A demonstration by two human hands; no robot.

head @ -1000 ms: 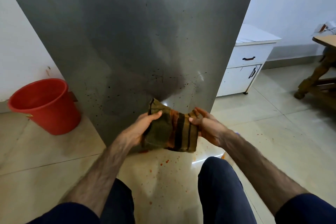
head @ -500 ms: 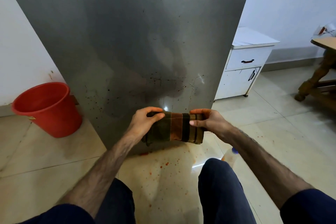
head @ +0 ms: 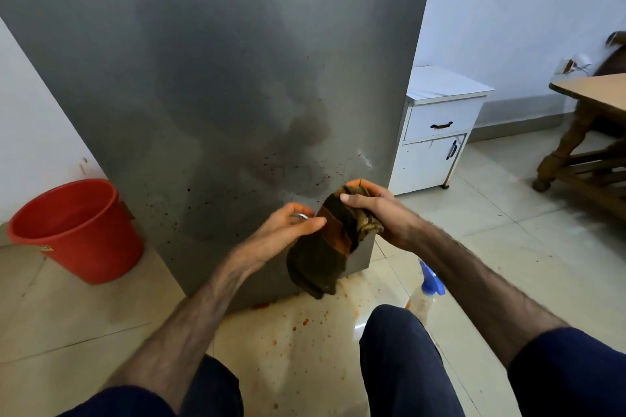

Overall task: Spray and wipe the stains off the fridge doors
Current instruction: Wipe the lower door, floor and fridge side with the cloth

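Note:
The grey fridge door (head: 220,85) fills the middle of the view, with dark specks and reddish spots low on its surface. A dark green and orange striped cloth (head: 325,250) hangs in front of the door's lower right corner. My right hand (head: 376,210) grips the cloth's bunched upper end. My left hand (head: 288,227) pinches the cloth's left edge between thumb and fingers. A spray bottle with a blue head (head: 428,284) stands on the floor to the right, partly hidden behind my right forearm.
A red bucket (head: 78,230) stands on the floor left of the fridge. A white cabinet (head: 437,132) sits right of it, a wooden table (head: 596,91) further right. Orange-red splatter (head: 305,322) marks the tiles between my knees.
The cloth was stretched flat between both hands; now my right hand has bunched its end and lifted it, so it hangs down. The view shifted left slightly.

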